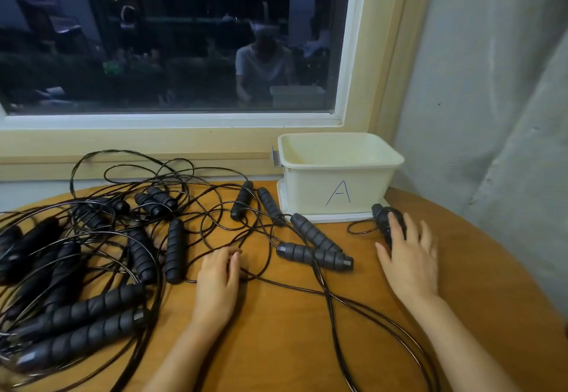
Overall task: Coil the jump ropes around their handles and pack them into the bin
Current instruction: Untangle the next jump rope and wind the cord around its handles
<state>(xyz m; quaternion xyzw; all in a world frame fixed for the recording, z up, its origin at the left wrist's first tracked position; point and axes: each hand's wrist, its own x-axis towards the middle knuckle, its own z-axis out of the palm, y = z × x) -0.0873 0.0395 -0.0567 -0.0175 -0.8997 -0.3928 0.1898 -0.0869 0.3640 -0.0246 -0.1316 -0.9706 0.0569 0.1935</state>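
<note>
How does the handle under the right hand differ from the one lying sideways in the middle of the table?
The far-right handle is partly covered by the right hand's straight fingers; the middle handle lies untouched. The far-right handle points away from the person; the middle handle lies sideways, against another handle. Both are black, ribbed, and outside the bin.

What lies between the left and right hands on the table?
Head view: two grey handles meeting in a V and black cord lie between left hand and right hand.
</note>
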